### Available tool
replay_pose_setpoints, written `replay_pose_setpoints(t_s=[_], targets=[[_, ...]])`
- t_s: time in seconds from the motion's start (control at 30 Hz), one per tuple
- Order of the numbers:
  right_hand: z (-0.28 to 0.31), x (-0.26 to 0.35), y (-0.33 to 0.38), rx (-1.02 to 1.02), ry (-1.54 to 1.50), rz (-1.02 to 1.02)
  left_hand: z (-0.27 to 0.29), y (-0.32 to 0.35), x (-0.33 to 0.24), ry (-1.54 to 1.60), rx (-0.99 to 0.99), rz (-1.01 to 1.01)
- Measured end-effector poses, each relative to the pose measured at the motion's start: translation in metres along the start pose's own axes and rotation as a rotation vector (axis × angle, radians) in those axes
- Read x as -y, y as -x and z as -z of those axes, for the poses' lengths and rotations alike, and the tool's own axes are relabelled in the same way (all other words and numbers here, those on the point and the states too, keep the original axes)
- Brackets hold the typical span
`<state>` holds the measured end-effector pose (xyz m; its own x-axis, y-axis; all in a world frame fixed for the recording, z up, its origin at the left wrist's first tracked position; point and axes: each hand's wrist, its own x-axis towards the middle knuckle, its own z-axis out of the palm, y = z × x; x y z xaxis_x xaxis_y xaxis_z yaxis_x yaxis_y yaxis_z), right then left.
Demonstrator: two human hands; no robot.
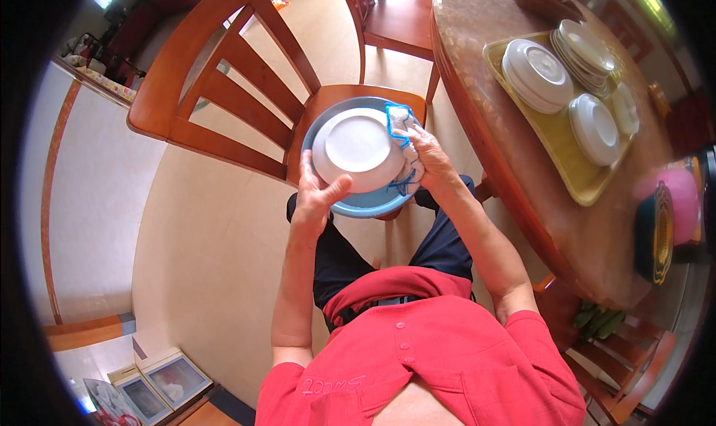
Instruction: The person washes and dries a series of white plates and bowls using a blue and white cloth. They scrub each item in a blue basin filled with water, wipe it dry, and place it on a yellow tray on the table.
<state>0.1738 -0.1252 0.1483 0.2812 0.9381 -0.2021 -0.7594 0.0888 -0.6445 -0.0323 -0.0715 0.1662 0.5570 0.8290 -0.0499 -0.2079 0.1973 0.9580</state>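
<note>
Holding the white dish [358, 144] over the blue basin [363, 207] on the wooden chair [339, 94], you reach both forearms [485, 243] forward, the right slanting inward. Your left hand [316, 193] clamps its fingers on the dish's near-left rim, thumb over its face. Your right hand [432, 160] has fingers closed on a white, blue-edged cloth [401, 120] against the dish's right side.

Here's the head view, peering steeply down over the red short-sleeved shirt [425, 336], fairly near the round white dish [358, 143], its wide fisheye sweep catching the brown round-edged worktop [589, 236] at right.
</note>
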Motion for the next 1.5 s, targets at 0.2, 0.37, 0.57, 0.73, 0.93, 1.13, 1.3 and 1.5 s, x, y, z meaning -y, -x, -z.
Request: replay_pose_setpoints(t_s=[0.2,0.37,0.57,0.73,0.93,1.13,1.3,1.5], targets=[[0.003,0.015,0.005,-0.042,0.208,0.034,-0.027,0.009,-0.008,-1.488,0.049,-0.633],[-0.021,0.023,0.019,-0.084,0.275,-0.008,-0.024,-0.002,0.016,-1.001,0.135,-0.595],[-0.047,-0.005,0.035,0.097,0.661,0.33,-0.008,0.003,0.045,0.518,0.029,0.338],[-0.061,-0.036,0.027,0.371,1.59,0.898,-0.011,0.006,0.038,-0.119,0.209,-0.088],[-0.042,-0.021,-0.023,-0.051,1.893,1.06,-0.01,0.011,0.019,0.533,-0.078,0.393],[-0.046,-0.036,0.01,-0.118,1.829,0.892,-0.017,0.006,0.017,0.707,0.062,0.373],[-0.069,-0.034,0.018,0.262,1.558,0.907,-0.021,-0.002,0.02,0.785,0.168,0.298],[-0.047,-0.042,0.038,0.354,1.583,0.847,0.009,-0.011,0.014,0.658,0.046,0.202]])
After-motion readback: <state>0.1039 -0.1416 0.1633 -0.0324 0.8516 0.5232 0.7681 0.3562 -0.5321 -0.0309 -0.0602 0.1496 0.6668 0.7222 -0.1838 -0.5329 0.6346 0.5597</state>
